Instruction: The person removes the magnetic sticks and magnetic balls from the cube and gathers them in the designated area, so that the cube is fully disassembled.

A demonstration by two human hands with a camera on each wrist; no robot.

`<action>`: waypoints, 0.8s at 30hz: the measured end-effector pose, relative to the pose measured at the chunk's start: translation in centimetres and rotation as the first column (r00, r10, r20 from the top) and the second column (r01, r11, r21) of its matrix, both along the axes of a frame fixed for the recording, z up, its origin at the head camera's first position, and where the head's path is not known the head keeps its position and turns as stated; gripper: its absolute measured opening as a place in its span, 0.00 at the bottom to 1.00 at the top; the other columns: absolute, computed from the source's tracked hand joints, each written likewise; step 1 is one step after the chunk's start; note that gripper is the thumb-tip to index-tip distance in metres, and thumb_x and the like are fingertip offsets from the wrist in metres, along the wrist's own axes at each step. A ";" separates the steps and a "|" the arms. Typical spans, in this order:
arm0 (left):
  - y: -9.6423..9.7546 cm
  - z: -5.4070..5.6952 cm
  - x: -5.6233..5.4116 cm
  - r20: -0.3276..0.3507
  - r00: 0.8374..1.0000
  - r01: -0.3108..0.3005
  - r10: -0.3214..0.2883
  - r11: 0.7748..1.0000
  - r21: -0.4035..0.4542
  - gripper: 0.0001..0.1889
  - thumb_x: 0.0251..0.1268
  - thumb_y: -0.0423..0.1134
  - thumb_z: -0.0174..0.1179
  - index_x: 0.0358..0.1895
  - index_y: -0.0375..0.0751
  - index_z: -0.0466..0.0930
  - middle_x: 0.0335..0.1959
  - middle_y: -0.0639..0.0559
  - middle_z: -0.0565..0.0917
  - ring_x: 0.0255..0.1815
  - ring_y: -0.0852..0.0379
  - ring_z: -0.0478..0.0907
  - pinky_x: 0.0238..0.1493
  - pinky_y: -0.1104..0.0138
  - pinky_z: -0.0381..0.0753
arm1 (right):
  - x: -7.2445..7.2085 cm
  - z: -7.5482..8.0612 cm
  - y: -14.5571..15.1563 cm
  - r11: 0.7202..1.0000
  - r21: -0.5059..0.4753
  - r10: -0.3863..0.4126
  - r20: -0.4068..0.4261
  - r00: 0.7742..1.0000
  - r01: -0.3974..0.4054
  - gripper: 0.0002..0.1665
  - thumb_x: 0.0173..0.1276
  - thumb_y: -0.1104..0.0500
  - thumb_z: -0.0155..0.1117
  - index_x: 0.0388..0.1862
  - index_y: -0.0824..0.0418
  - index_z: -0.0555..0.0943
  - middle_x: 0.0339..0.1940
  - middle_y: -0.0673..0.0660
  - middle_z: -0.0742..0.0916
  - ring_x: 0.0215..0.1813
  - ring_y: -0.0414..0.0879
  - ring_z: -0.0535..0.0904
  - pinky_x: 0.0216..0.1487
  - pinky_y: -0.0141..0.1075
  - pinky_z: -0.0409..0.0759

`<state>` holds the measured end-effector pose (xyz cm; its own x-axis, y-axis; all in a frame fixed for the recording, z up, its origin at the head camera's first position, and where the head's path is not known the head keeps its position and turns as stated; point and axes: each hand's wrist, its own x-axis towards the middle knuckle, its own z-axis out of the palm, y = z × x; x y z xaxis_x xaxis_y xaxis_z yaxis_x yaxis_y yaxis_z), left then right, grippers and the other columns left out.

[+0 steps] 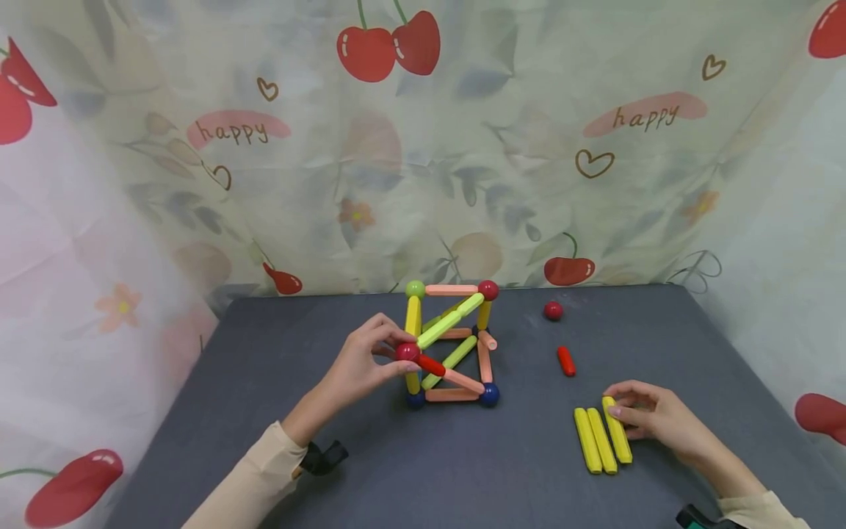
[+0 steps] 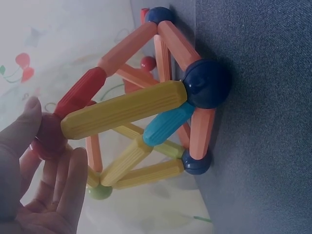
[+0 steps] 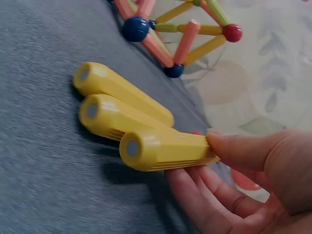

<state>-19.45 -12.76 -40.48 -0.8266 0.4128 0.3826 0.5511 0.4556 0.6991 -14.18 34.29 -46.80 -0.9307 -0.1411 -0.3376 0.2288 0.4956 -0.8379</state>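
My left hand [image 1: 370, 356] pinches a red ball [image 1: 407, 353] at the near upper corner of a frame of magnetic rods and balls. From that ball a red rod [image 1: 432, 365] and a pink rod [image 1: 464, 380] slope down to a blue ball [image 1: 490, 394]; a yellow rod [image 2: 126, 109] drops to another blue ball [image 2: 207, 84]. On the right, my right hand [image 1: 651, 415] pinches a yellow rod [image 1: 617, 430] between thumb and fingers. Two more yellow rods [image 1: 587, 441] lie side by side just left of it. The rods' ends show grey magnet discs in the right wrist view.
Behind the yellow rods, a loose short red rod [image 1: 566, 361] and a loose red ball [image 1: 553, 311] lie on the dark table [image 1: 515, 470]. A printed cloth [image 1: 436, 184] hangs around the table's back and sides. A pink rod [image 1: 487, 340] sticks out from the frame's rear ball.
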 end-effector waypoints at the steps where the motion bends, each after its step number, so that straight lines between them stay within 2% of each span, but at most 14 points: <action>1: 0.0 0.0 0.0 0.003 1.000 -0.001 0.001 1.000 0.002 0.17 0.52 0.45 0.75 0.46 0.49 0.85 0.40 0.55 0.77 0.40 0.61 0.80 0.41 0.71 0.86 | 0.1 -0.1 -0.1 1.000 -0.001 -0.001 0.005 1.000 0.001 0.32 0.68 0.49 0.67 0.63 0.68 0.73 0.49 0.56 0.85 0.43 0.39 0.82 0.42 0.39 0.87; 6: 0.0 -0.1 0.0 0.005 1.000 -0.001 0.001 1.000 0.006 0.17 0.52 0.45 0.75 0.45 0.49 0.85 0.41 0.55 0.77 0.39 0.62 0.80 0.40 0.69 0.87 | 0.4 -0.3 -0.6 1.000 0.023 -0.015 0.029 0.999 0.014 0.32 0.67 0.50 0.68 0.61 0.68 0.75 0.45 0.55 0.86 0.41 0.41 0.82 0.41 0.38 0.87; 11: 0.0 -0.2 0.0 -0.006 1.000 -0.001 0.001 1.000 0.011 0.17 0.52 0.45 0.75 0.46 0.50 0.85 0.40 0.56 0.77 0.39 0.63 0.80 0.40 0.65 0.88 | 0.5 -0.5 -0.7 1.000 0.023 -0.017 0.032 0.999 0.017 0.33 0.68 0.49 0.67 0.63 0.69 0.74 0.46 0.56 0.86 0.41 0.41 0.82 0.41 0.37 0.87; 18: -0.1 -0.2 -0.1 -0.011 1.000 -0.001 0.001 1.000 0.011 0.16 0.53 0.45 0.74 0.46 0.49 0.85 0.40 0.56 0.77 0.39 0.63 0.80 0.40 0.65 0.88 | 0.4 -0.7 -1.0 0.999 0.039 -0.026 0.022 0.999 0.025 0.32 0.66 0.50 0.69 0.61 0.70 0.77 0.45 0.54 0.88 0.39 0.39 0.83 0.39 0.36 0.87; 24: -0.1 -0.3 -0.1 0.000 1.000 0.000 0.000 1.000 0.018 0.16 0.53 0.44 0.75 0.46 0.49 0.85 0.40 0.56 0.77 0.39 0.63 0.80 0.40 0.71 0.86 | 0.5 -1.0 -1.1 0.998 0.050 -0.035 0.010 0.999 0.035 0.32 0.66 0.50 0.70 0.61 0.71 0.78 0.43 0.52 0.89 0.37 0.38 0.84 0.38 0.35 0.87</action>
